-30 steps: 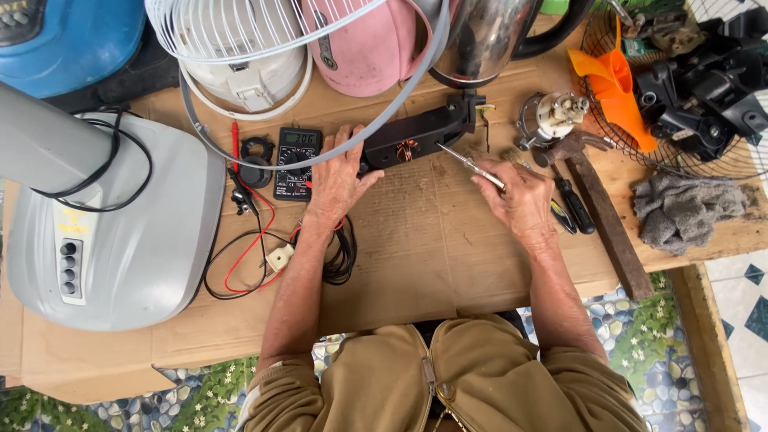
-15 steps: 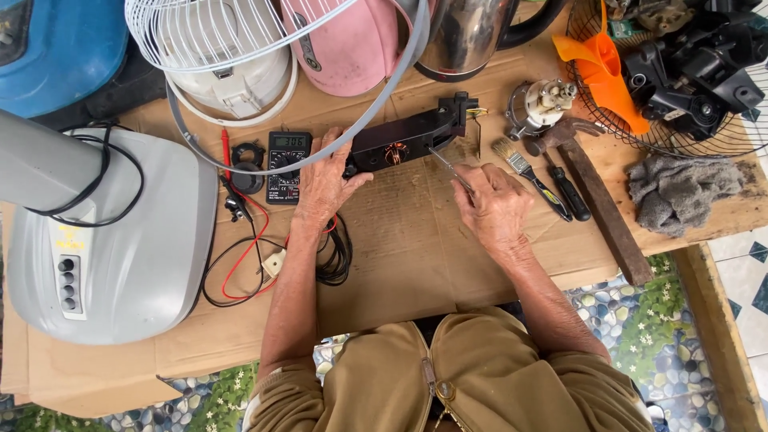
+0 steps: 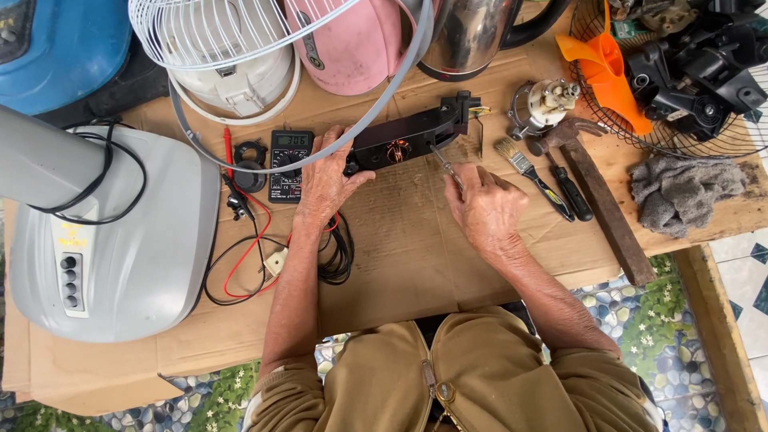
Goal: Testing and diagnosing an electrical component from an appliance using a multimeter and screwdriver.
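Open cardboard (image 3: 400, 240) in front of both hands was free. Fan guard (image 3: 240, 48) and kettle (image 3: 472, 36) blocked the back, cables (image 3: 264, 256) cluttered left, brush (image 3: 532, 172) and hammer (image 3: 596, 192) crowded right.

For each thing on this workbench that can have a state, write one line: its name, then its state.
multimeter: switched on, display lit
black part: lying flat, steadied by left hand
thin metal tool: gripped in right hand
hammer: lying unused
paintbrush: lying unused
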